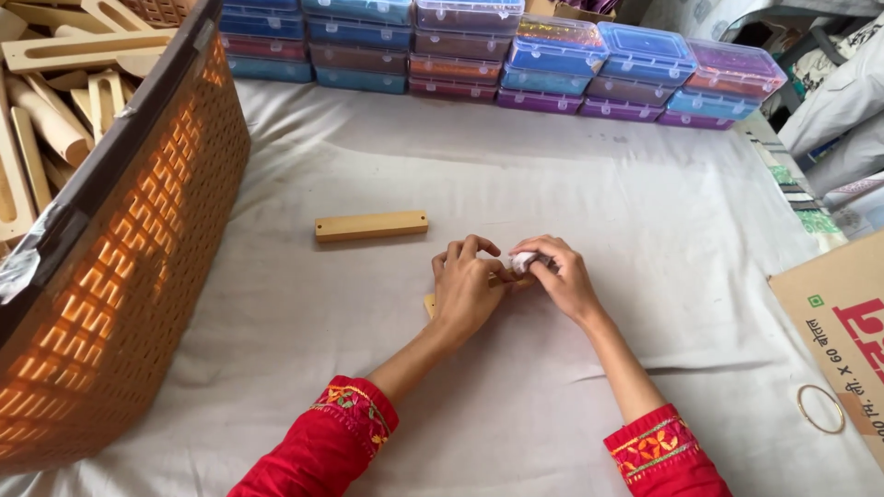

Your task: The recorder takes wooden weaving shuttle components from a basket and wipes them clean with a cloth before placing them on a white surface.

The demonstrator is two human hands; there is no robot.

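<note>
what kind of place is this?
Likely a small craft or handwork bench, perhaps at home. Both hands, left hand and right hand, work a wooden piece on a white cloth. A brown basket holds wooden parts; stacked plastic boxes line the back.

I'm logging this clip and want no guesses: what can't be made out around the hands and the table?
Head view only:
- Wooden piece under the left hand: mostly covered, shape unclear.
- Small white thing at the right hand: fingers hide it, kind unclear.
- Basket of wooden parts: cut off by the left edge.
- Cardboard box: cut off at right.
- Stacked plastic boxes: contents too small.
</note>
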